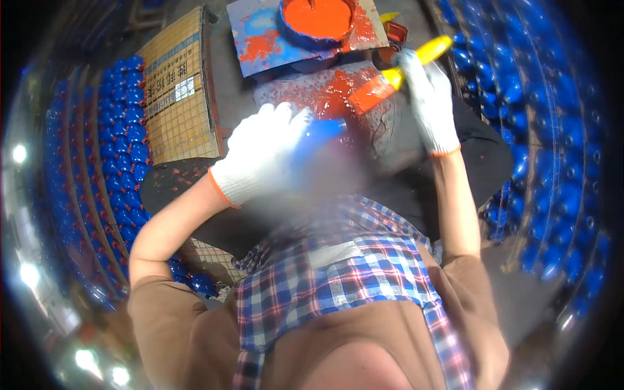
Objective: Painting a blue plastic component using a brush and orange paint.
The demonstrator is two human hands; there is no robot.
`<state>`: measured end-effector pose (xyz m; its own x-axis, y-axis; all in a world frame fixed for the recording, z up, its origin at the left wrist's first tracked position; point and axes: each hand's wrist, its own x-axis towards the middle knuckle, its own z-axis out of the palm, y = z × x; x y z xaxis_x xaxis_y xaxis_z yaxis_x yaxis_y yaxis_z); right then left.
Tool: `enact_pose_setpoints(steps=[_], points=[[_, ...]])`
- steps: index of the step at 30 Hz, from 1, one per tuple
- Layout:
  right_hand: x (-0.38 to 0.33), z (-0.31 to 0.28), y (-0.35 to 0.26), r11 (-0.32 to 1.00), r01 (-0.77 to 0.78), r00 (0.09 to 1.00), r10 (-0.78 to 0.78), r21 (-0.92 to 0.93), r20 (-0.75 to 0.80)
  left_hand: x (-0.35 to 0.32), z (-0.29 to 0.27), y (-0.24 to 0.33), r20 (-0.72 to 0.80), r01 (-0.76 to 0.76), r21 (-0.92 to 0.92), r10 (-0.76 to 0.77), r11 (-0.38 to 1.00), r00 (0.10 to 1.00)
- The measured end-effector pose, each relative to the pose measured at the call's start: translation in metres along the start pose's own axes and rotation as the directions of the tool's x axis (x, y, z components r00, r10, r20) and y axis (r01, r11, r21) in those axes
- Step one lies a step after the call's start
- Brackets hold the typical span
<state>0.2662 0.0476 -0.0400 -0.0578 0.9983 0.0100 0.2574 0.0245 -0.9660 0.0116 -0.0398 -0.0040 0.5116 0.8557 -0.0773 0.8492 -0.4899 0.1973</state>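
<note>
The left hand (pixel 260 153), in a white knit glove with an orange cuff, has its fingers clenched around a small blue piece (pixel 322 132), which sits just below the paint-spattered board (pixel 338 91). The piece is motion-blurred, so its exact shape cannot be told. The right hand (pixel 428 97), gloved the same way, has its fingers wrapped around the yellow handle of a flat paintbrush (pixel 390 78), whose bristles are loaded with orange paint and rest on the board's upper right part, just beside the blue piece.

Beyond the board, a blue bowl of orange paint (pixel 317 19) stands on a blue and orange smeared panel (pixel 260 39). Left of the board lies a tan woven sack with a printed label (pixel 175 97). Rows of blue pieces (pixel 127 130) run down the far left of the board, and more of the same (pixel 520 97) fill the right side.

Judging from this, the step in hand is coating: the brush is charged and about to meet the held piece. The next move seems to call for the left hand to steady and turn the piece while the right draws the bristles across it, keeping orange off the glove.
</note>
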Motion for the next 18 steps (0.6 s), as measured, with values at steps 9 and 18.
enact_pose_setpoints(steps=[9,18], points=[[0.027,0.040,0.025,0.890,0.334,0.910,-0.219,-0.311,0.352,0.012,-0.004,-0.005,0.106,-0.179,0.243,0.157,0.953,0.982],[-0.010,0.028,-0.015,0.865,0.465,0.881,-0.432,-0.189,0.191,0.021,-0.011,-0.013,0.162,-0.012,-0.028,0.016,1.000,0.987]])
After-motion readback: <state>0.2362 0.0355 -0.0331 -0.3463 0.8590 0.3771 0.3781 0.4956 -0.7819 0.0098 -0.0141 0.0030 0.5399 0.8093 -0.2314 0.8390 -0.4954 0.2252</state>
